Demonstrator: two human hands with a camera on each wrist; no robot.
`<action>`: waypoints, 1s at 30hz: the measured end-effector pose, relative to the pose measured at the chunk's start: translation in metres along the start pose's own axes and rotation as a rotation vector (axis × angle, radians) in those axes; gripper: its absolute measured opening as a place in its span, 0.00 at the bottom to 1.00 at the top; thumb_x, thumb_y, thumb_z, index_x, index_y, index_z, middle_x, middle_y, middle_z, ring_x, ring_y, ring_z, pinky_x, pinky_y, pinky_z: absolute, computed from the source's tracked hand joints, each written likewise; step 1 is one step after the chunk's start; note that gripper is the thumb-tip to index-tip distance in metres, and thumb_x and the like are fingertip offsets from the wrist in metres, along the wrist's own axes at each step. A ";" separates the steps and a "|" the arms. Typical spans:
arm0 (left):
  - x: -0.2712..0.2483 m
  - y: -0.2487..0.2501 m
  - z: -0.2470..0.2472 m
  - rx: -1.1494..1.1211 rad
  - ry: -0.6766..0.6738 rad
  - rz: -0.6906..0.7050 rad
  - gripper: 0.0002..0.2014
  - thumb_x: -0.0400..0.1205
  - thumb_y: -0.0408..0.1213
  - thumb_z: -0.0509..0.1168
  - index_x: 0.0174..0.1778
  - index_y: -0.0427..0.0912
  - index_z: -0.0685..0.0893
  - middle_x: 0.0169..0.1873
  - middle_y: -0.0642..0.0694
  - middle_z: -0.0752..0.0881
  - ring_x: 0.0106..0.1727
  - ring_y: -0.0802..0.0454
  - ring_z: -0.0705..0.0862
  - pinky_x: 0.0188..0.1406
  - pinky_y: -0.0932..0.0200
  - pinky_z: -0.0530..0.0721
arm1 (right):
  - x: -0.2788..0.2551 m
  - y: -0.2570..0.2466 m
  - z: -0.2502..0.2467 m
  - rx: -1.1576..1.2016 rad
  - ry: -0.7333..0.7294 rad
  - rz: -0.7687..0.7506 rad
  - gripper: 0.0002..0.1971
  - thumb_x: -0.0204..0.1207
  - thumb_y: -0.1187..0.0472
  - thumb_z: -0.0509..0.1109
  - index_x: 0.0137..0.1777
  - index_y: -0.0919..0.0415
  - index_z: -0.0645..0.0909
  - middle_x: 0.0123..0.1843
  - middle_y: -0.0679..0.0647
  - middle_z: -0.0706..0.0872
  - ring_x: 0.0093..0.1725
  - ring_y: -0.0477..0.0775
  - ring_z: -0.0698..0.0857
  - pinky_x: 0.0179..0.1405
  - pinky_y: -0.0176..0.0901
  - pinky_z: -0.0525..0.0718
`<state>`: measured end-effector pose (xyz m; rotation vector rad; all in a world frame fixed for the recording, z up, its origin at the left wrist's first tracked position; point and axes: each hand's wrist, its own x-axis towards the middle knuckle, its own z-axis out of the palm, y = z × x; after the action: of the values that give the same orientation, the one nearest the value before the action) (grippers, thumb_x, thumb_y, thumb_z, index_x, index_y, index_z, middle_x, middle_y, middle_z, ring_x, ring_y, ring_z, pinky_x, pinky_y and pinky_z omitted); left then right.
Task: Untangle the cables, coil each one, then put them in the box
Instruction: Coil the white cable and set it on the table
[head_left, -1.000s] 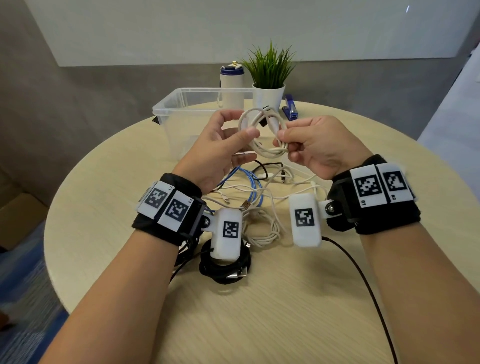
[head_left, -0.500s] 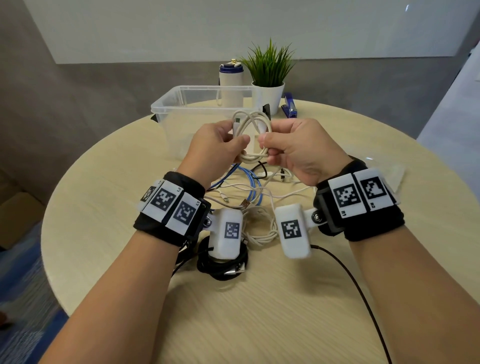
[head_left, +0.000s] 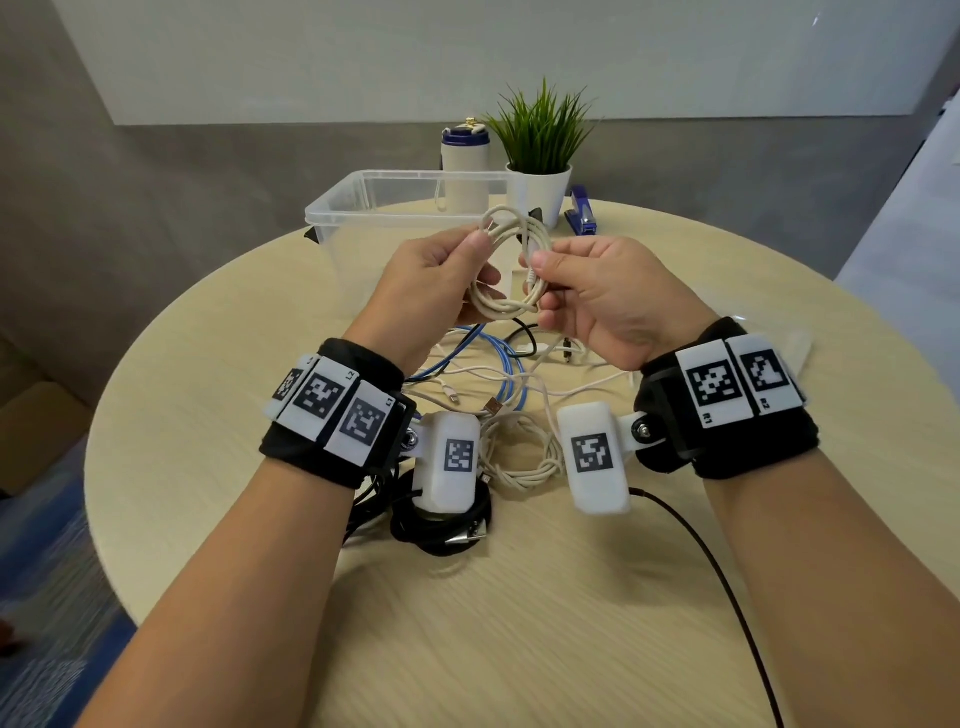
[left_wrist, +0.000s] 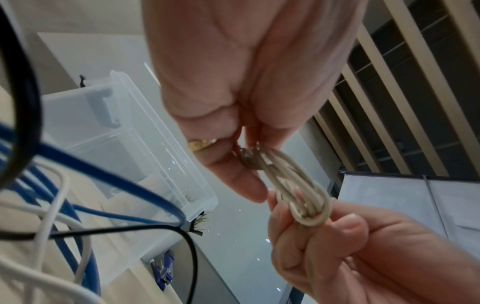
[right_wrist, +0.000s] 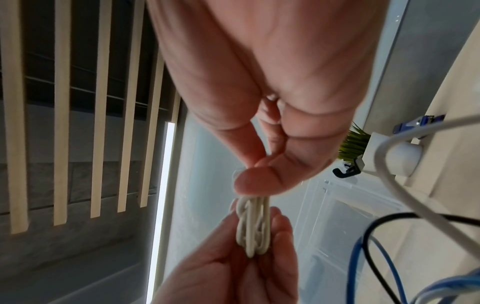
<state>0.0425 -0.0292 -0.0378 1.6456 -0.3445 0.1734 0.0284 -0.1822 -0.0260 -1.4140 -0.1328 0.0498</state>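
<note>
Both hands are holding one cream-white cable coil (head_left: 511, 270) in the air, just above the near wall of the clear plastic storage box (head_left: 374, 208) that is standing on the round pale wooden table (head_left: 545, 613). The left hand (head_left: 434, 288) is pinching the coil's left side between thumb and curled fingers, and the right hand (head_left: 605, 299) is pinching the right side, thumb pressing a straight white end of the cable against the loops. From the left wrist view the loops are lying bunched together, running from the left hand's fingers (left_wrist: 233, 179) to the other hand's grip, and a gold ring (left_wrist: 201, 144) is showing on one finger. The right wrist view is showing the same bundle (right_wrist: 252, 226) clamped at both ends.

On the table nearer the person than the box, a loose tangle is lying: a blue cable (head_left: 506, 371), thin white cables (head_left: 524, 452) and a thin black cable (head_left: 522, 332) crossing one another. Nearer still than the box, under the left wrist, a coiled black cable (head_left: 441, 530) is resting flat.

Behind the box, a white bottle with a dark blue cap (head_left: 465, 161) is standing, and to the box's right a green plant in a white pot (head_left: 540, 156) and a blue stapler (head_left: 582, 215) are sitting.
</note>
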 end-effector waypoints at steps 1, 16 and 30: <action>0.000 0.001 0.000 -0.054 0.003 -0.001 0.10 0.87 0.38 0.59 0.58 0.45 0.84 0.35 0.44 0.81 0.30 0.56 0.83 0.33 0.60 0.86 | 0.000 -0.001 0.000 0.002 0.003 -0.002 0.10 0.81 0.69 0.65 0.58 0.75 0.78 0.33 0.57 0.77 0.24 0.44 0.75 0.22 0.34 0.80; 0.003 0.000 0.001 0.128 0.040 0.052 0.19 0.87 0.32 0.56 0.72 0.55 0.76 0.33 0.47 0.71 0.25 0.58 0.71 0.20 0.67 0.79 | -0.002 -0.001 0.001 0.009 -0.098 0.031 0.01 0.79 0.69 0.67 0.46 0.66 0.77 0.32 0.55 0.78 0.26 0.45 0.76 0.22 0.33 0.76; -0.003 0.005 0.003 0.043 0.021 -0.029 0.14 0.86 0.48 0.58 0.43 0.52 0.88 0.26 0.49 0.76 0.22 0.58 0.77 0.24 0.60 0.83 | 0.003 0.003 -0.003 -0.091 0.029 -0.053 0.03 0.79 0.70 0.67 0.43 0.66 0.78 0.30 0.54 0.75 0.25 0.44 0.74 0.22 0.34 0.77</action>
<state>0.0378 -0.0325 -0.0340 1.6894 -0.3026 0.1771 0.0320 -0.1842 -0.0295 -1.5008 -0.1501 -0.0204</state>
